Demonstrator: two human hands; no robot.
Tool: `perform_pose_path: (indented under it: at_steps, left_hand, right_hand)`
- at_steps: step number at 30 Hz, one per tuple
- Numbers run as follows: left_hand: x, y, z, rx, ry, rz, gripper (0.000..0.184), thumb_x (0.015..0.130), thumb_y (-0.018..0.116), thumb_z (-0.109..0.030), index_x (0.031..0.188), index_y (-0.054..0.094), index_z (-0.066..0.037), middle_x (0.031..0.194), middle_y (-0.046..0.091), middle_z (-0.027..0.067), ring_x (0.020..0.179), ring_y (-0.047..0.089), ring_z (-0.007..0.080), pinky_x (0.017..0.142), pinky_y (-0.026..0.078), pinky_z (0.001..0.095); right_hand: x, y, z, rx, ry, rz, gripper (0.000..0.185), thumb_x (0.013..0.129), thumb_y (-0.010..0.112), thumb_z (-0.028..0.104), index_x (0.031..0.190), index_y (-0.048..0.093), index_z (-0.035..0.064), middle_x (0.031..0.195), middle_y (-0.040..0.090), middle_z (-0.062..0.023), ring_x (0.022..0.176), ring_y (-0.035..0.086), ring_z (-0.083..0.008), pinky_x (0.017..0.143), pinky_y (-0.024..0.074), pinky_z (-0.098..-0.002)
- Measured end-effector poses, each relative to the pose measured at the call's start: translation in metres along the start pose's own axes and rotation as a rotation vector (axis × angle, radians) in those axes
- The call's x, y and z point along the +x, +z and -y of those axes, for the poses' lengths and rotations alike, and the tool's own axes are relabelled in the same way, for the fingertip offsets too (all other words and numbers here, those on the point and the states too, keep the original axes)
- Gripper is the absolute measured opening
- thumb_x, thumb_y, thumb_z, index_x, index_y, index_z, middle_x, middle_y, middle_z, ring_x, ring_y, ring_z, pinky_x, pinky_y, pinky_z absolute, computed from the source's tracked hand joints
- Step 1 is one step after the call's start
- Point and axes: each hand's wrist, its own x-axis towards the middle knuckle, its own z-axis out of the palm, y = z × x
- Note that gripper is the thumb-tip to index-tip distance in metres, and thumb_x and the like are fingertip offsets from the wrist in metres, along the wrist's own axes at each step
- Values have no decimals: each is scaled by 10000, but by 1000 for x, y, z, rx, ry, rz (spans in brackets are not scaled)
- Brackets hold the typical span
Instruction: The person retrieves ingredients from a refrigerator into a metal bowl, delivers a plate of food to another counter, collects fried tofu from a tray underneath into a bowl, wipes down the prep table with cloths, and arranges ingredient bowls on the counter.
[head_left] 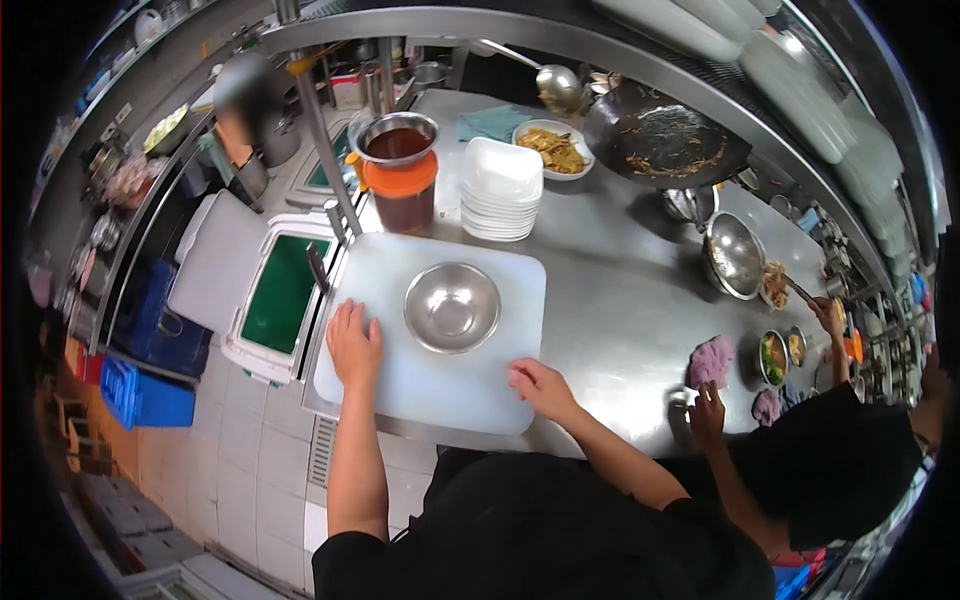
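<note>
- The left hand [354, 342] is open, fingers a bit spread, on the left edge of the big white plastic board [450, 395]. It holds nothing that I can see.
- The right hand [543, 388] is half curled by the board's right edge, near the corner close to the person. I can't tell if it pinches anything.
- Between the hands, a bit toward the board's far edge, sits the round shiny steel bowl [452, 308], right side up. Neither hand touches it.
- The bowl looks light and stiff. It should not break easily, but smooth metal may slip. The rim seems the best place to hold, one hand on each side.
- The board lies at the near left corner of the grey steel table [620, 300]. It looks flat, firm and wide, so two opposite edges seem good to grab.
- Past the board's far edge are a stack of white square dishes [500, 190] and a tub with an orange lid [403, 190].
- Near the table's front edge, farther right, another person's hand [707, 412] is at a pink cloth [711, 360].
</note>
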Motion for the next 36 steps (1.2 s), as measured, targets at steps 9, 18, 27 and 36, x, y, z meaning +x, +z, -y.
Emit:
perform_pose_path:
  at_steps: [9,18,27,36]
  left_hand:
    - [1,2,3,9,-5,9,378,857,629,-195,1205,607,-48,1381,526,141,1336,426,294,1150,255,448]
    - [5,3,-8,63,-3,22,370,856,631,-177,1198,600,-41,1376,527,143,1322,437,311,1137,277,453]
    - [14,9,-19,141,-31,92,371,880,611,-187,1226,582,-57,1387,521,134,1315,440,320,1130,281,453]
    - [17,10,-25,159,-13,119,370,898,596,-194,1238,579,-50,1394,519,126,1325,434,314,1111,291,457]
  right_hand:
    - [40,-34,6,351,279,21,351,973,534,381,1074,615,55,863,652,-82,606,634,-146,499,496,-286]
    - [202,-137,-36,564,188,-379,385,979,543,371,1195,482,58,928,637,-119,648,633,-184,515,518,-298]
    - [419,-220,-46,739,233,-471,507,940,565,414,1135,498,-50,907,634,-225,641,674,-266,474,575,-376]
    - [451,-238,-61,679,327,-472,428,976,502,325,1055,543,-94,783,648,-195,567,654,-240,447,569,-350]
